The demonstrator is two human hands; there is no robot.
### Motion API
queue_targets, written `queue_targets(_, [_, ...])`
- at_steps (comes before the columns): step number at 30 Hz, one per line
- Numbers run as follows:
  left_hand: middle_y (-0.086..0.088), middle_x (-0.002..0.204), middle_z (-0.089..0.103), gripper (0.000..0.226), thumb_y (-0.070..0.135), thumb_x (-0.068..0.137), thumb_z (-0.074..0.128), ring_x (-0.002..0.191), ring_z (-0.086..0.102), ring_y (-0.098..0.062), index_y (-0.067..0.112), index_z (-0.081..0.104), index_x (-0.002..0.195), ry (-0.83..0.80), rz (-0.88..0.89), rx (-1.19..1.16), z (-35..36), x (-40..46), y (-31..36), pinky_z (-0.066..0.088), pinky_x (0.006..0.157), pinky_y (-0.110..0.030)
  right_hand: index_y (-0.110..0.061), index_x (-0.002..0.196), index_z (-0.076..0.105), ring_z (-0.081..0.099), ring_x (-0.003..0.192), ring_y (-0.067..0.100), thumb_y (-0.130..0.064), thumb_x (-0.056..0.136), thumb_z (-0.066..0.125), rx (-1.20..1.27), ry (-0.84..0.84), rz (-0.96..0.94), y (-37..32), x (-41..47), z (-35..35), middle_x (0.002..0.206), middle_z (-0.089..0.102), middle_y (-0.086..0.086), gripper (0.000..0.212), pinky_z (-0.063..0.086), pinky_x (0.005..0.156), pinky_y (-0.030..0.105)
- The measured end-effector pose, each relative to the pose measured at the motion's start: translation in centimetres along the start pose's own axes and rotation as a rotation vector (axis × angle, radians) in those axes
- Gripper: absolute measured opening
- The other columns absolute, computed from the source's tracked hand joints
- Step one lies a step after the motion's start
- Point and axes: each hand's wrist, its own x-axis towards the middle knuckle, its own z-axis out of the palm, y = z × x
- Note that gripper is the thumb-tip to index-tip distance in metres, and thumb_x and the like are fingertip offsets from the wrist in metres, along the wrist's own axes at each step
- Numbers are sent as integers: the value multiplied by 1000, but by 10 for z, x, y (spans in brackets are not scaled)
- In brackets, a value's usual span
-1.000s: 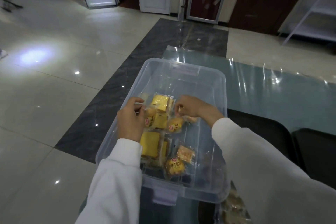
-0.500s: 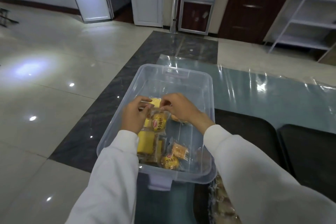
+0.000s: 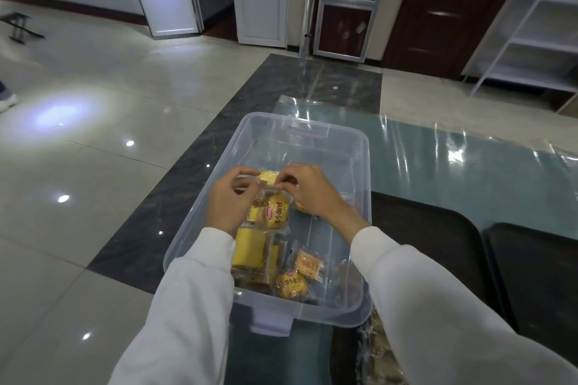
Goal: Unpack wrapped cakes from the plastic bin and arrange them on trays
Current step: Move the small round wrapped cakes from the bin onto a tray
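Observation:
A clear plastic bin [image 3: 359,147] stands on the glass table and holds several wrapped cakes. My left hand [image 3: 230,203] and my right hand [image 3: 308,189] both pinch the top edge of one wrapped round cake [image 3: 275,212], which hangs lifted inside the bin. Below it lie a yellow square cake [image 3: 248,248], a small square biscuit pack [image 3: 308,264] and another round cake [image 3: 291,284]. More yellow cake [image 3: 268,176] shows behind my fingers. Two dark trays [image 3: 422,247] [image 3: 531,272] lie to the right of the bin.
The glass table [image 3: 453,172] stretches right and away. More wrapped cakes [image 3: 380,353] lie on the near tray under my right sleeve. A white shelf unit [image 3: 538,28] stands far right; tiled floor [image 3: 93,166] lies left of the table.
Both hands came together and raised one round wrapped cake from the pile; a second ago they were apart among the packs. The camera view tilted upward.

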Motion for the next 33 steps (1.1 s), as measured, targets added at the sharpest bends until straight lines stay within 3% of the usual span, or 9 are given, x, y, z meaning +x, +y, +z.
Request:
queue_targets(7, [5,97,76,21,22,86,82,91,73,-12,23,72,104,74,8,69,-2,2,-5,61,79,-29,-12,95,78,67,86,9,-17,91,79,157,-108,34,-1,10,-1,91,73,-4,7,57,83,27])
queue_targets(10, [9,97,74,18,23,88,80,89,71,-8,27,70,103,88,14,146,-3,1,-6,57,76,-20,-13,94,77,69,84,9,-25,93,77,340,-53,202,3,10,-4,89,73,-4,11,57,79,23])
queue_targets(13, [10,97,73,16,25,90,78,90,70,-8,31,68,102,125,-1,162,-5,2,-7,60,80,-27,-17,83,73,69,71,11,-24,99,69,368,17,463,17,18,-7,77,72,-2,18,54,69,23])
queue_targets(16, [9,98,72,15,26,90,77,92,70,-10,31,68,101,170,-13,172,-6,4,-10,61,83,-31,-10,78,71,65,56,10,-12,98,62,101,-283,668,40,24,2,64,68,-1,23,50,64,22])
queue_targets(19, [7,99,73,15,25,90,78,91,71,-11,24,72,103,192,-14,190,-6,6,-13,62,82,-33,0,102,73,72,64,15,-12,99,64,-5,-591,804,55,22,24,75,76,8,15,60,69,29])
queue_targets(23, [6,98,74,15,21,89,78,89,71,-10,20,73,103,202,-17,181,-6,7,-12,61,80,-26,-2,96,70,78,86,21,-11,98,67,-85,-700,869,56,19,48,92,80,12,10,64,87,37])
queue_targets(28, [8,96,74,16,20,88,79,88,72,-6,20,74,103,223,-54,126,-7,8,-14,60,79,-20,-6,84,64,78,89,21,-8,96,71,-58,-716,976,64,12,73,95,78,14,14,63,89,39])
queue_targets(31, [10,95,74,15,21,88,79,87,71,-3,22,74,102,233,-69,118,-7,9,-15,57,77,-13,-8,82,61,77,84,19,-11,98,69,-38,-756,1028,68,6,85,96,79,11,18,65,78,33])
queue_targets(33, [12,94,73,15,21,88,79,87,71,-1,23,73,102,233,-69,129,-7,10,-15,55,75,-9,-8,81,61,72,68,15,-12,99,68,-54,-785,1064,67,5,89,89,77,9,20,56,52,22])
